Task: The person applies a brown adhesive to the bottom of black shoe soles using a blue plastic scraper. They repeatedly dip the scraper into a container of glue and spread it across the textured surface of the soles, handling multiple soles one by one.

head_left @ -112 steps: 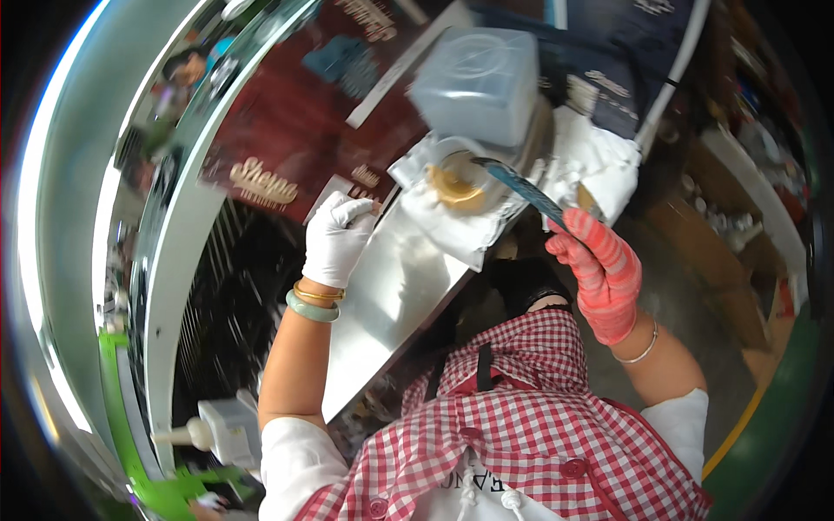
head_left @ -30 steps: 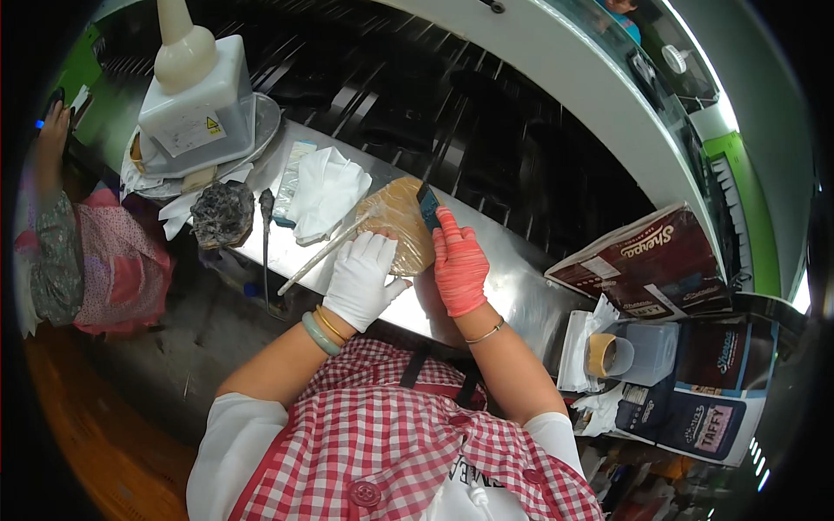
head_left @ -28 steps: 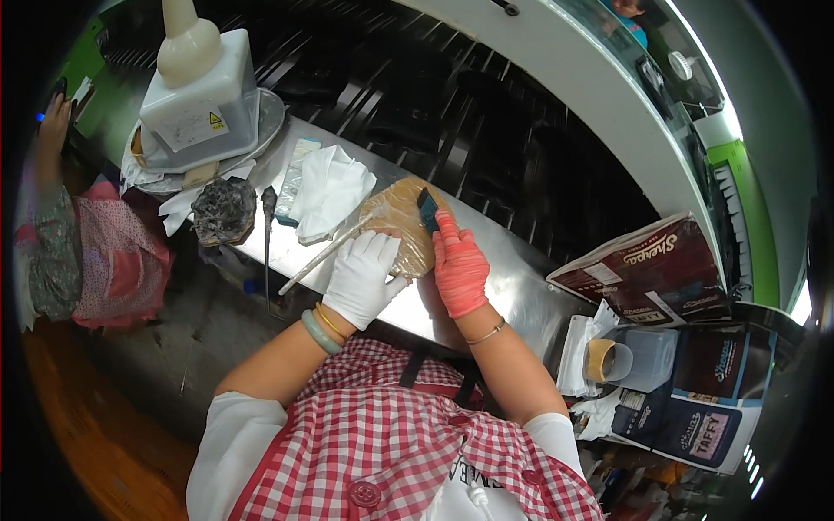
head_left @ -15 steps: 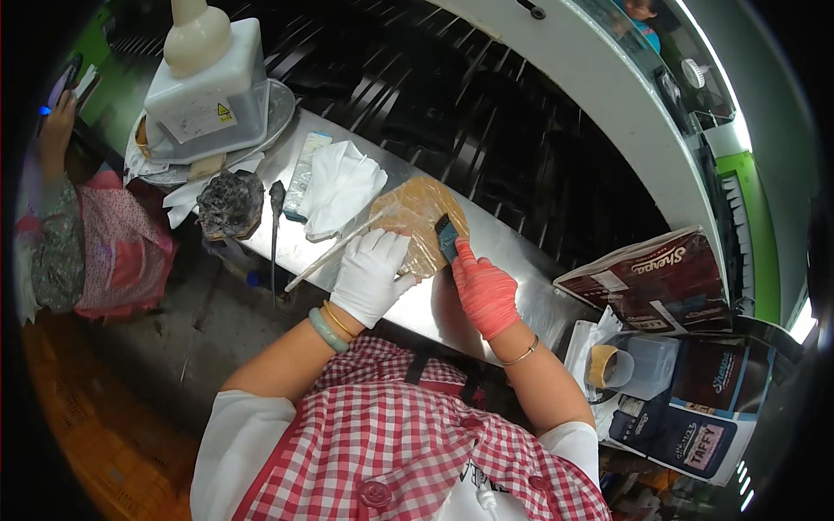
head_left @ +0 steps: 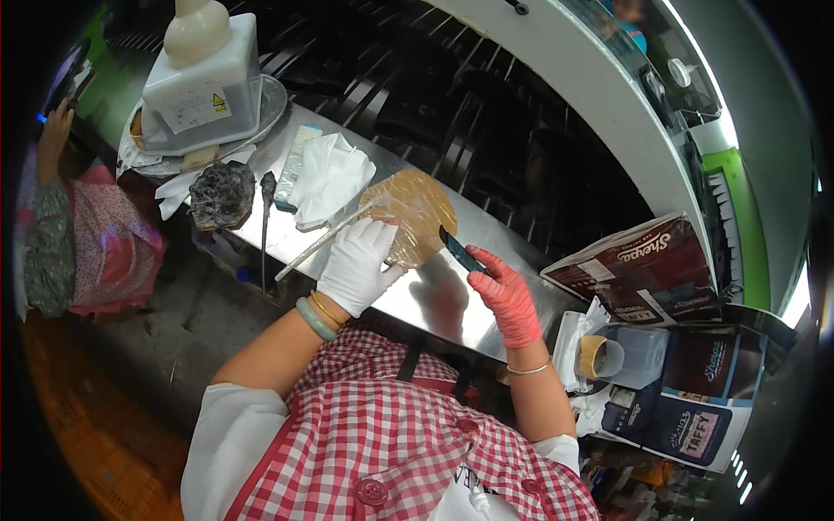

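On the metal bench lies a round tan pad point(head_left: 424, 213) under wrinkled clear film, with a thin pale stick point(head_left: 314, 249) running from its left side. My left hand point(head_left: 358, 265), in a white glove, rests on the pad's near left edge, fingers laid flat and thumb apart. To the right, my right hand point(head_left: 506, 300), in a red glove, grips a flat dark teal tool point(head_left: 465, 252). The tool is seen nearly edge-on, its black tip pointing up and left, just off the pad's right edge. Its exact kind is unclear.
Left of the pad are a crumpled white cloth point(head_left: 332, 181), a slim dark tool point(head_left: 266, 227), a dark grimy lump point(head_left: 222, 194) and a pump container point(head_left: 201, 100). At right stand a maroon box point(head_left: 638, 267) and a clear plastic tub point(head_left: 637, 354). Another person's hand point(head_left: 56, 135) shows far left.
My right hand has drawn back from the pad toward me and to the right, taking the dark tool off its surface and tilting it. My left hand stays on the pad.
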### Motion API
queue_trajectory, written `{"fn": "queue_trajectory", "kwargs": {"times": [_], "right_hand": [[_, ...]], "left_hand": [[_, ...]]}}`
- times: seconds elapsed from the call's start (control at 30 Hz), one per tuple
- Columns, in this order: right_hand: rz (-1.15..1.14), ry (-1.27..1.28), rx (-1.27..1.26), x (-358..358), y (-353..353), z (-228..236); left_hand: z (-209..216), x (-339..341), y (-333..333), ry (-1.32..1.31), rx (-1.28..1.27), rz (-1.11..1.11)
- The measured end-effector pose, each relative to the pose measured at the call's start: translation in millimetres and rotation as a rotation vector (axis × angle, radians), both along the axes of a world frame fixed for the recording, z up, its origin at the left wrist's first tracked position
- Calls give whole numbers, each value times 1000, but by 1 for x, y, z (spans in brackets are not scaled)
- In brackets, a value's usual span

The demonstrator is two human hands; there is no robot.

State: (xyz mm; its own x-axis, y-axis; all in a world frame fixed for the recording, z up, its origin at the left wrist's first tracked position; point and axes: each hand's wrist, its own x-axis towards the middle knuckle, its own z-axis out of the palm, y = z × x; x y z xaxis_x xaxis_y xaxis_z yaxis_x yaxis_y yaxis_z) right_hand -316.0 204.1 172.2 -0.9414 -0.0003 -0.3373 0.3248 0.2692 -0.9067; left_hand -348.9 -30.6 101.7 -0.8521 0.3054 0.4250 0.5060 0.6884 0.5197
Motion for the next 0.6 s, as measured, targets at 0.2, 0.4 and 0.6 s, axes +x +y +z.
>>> {"fn": "queue_trajectory", "kwargs": {"times": [0.2, 0.4, 0.6], "right_hand": [[-239, -210, -725, 7, 1, -38], [-238, -234, -714, -7, 3, -40], [-17, 154, 131, -41, -10, -47]], "left_hand": [[5, 1, -1, -28, -22, -24], [10, -1, 1, -84, -81, 11], [4, -4, 3, -108, -84, 18]]}}
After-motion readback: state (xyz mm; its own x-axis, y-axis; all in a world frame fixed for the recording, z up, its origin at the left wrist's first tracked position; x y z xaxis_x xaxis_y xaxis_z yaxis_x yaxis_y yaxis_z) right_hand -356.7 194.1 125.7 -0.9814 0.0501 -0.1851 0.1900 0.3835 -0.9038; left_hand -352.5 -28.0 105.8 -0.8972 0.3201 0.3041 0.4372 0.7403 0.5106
